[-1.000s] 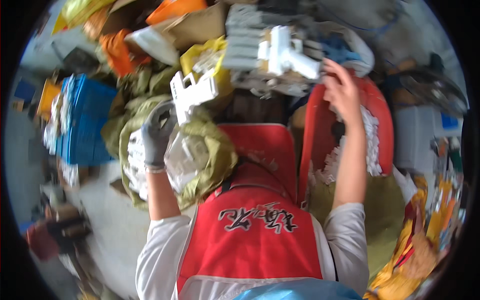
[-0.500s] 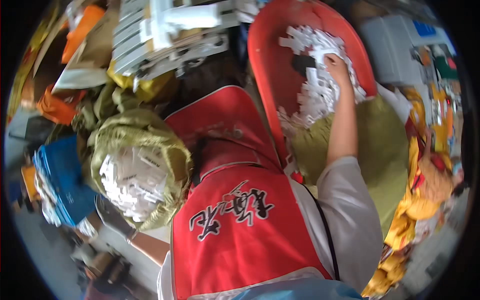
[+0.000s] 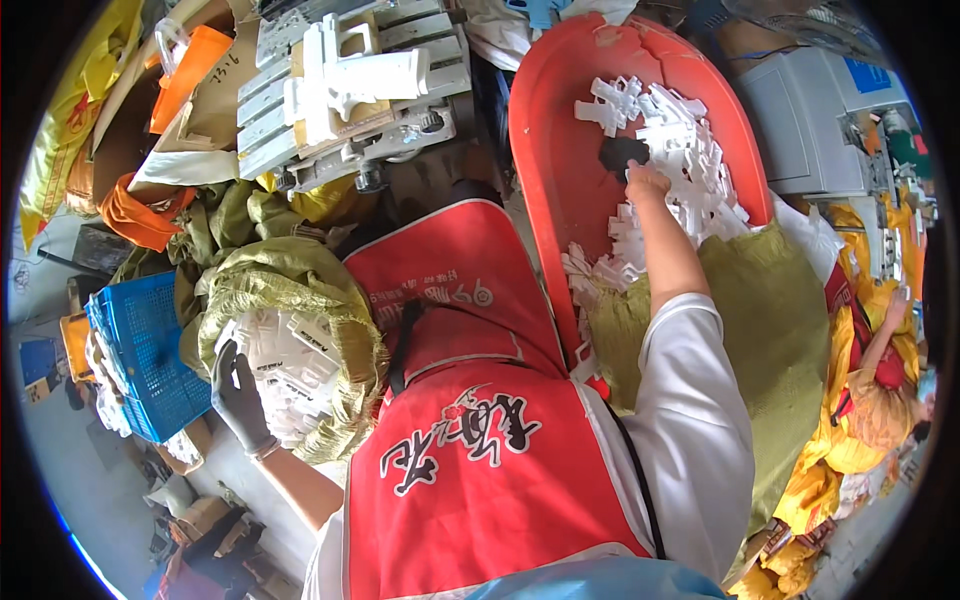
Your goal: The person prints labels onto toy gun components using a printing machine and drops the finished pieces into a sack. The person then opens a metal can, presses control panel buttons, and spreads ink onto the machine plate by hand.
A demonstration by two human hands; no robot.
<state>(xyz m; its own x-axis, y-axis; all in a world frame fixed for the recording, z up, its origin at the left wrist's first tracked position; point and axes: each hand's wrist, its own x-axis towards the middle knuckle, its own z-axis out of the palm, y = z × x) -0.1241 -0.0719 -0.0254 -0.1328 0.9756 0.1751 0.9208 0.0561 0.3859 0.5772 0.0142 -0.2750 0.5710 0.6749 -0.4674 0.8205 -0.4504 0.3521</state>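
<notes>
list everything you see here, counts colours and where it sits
red plastic tub: one, red, upper middle, tilted
white plastic pieces: many, white, heaped in the tub
yellow-green woven sack: one, left of middle, open, holding more white parts
green woven sack: one, right, under the tub's lower end
blue plastic crate: one, far left
white foam packing blocks: several, top left
grey machine housing: one, upper right
red apron: one, on the person, centre
left hand: dark grey glove, at the sack's rim
right hand: bare, on the white pieces in the tub

sack left, tray right, crate far left
</notes>
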